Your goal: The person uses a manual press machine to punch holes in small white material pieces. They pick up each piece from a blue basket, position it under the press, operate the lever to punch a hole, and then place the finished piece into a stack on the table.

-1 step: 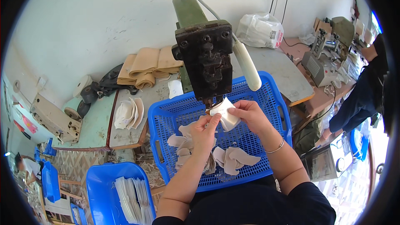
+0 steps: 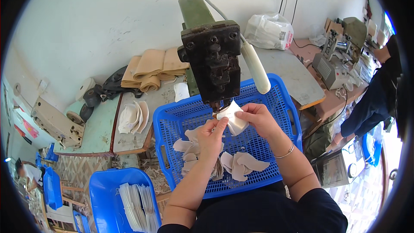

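White curved piece (image 2: 237,123) is held just below the dark machine head (image 2: 212,62), over the basket; its upper edge meets or nearly meets the tooling (contact cannot be told from this angle). Fingers of the left hand (image 2: 210,136) are clamped on its lower-left edge, thumb on top; those of the right hand (image 2: 260,120) pinch its right side.

Change: none clear against the preceding frame; grip and placement match. Judgement: the work is at the same point, with the piece being steadied at the tooling.

Containers: blue perforated basket (image 2: 254,144), below both hands, holds loose pale cut pieces (image 2: 252,162), overlapping, some partly hidden by the left forearm. Blue tub (image 2: 102,187), to its left, holds bundled white strips (image 2: 133,209), roughly side by side. Translucent plastic bag (image 2: 269,32) stands behind, right of the machine; contents unclear. On the left table (image 2: 129,146): nested white curved pieces (image 2: 133,118).
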The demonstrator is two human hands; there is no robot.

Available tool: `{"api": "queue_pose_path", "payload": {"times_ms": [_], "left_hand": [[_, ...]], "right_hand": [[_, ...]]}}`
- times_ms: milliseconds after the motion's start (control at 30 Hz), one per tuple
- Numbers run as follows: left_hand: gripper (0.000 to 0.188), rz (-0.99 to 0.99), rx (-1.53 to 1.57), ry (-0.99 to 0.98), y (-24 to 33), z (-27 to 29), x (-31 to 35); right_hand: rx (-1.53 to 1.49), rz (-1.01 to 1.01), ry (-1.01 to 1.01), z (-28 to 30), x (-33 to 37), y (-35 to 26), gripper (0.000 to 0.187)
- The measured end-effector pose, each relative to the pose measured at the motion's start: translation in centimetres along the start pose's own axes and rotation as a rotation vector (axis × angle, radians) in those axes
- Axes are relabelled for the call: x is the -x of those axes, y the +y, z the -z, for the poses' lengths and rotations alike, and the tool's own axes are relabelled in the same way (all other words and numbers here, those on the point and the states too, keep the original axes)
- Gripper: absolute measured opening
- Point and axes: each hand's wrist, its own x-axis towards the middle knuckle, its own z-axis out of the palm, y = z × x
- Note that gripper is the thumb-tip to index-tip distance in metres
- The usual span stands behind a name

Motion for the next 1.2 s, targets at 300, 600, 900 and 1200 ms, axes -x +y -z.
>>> {"api": "queue_pose_path", "payload": {"times_ms": [300, 600, 900, 1200], "left_hand": [[0.018, 0.086, 0.154, 0.019, 0.6, 2.1, 0.2], [0.016, 0.095, 0.282, 0.033, 0.6, 3.9, 0.1], [0.020, 0.170, 0.516, -0.054, -2.0, 5.2, 3.5], [0.020, 0.239, 0.376, -0.052, -5.6, 6.3, 6.3]], "right_hand": [[0.067, 0.047, -0.032, -2.1, 0.4, 0.5, 0.016], [0.104, 0.039, -0.031, -4.3, 0.7, 1.5, 0.016], [-0.036, -0.136, -0.065, -4.9, 0.8, 4.0, 0.015], [-0.118, -0.219, -0.022, -4.6, 1.5, 7.1, 0.020]]}}
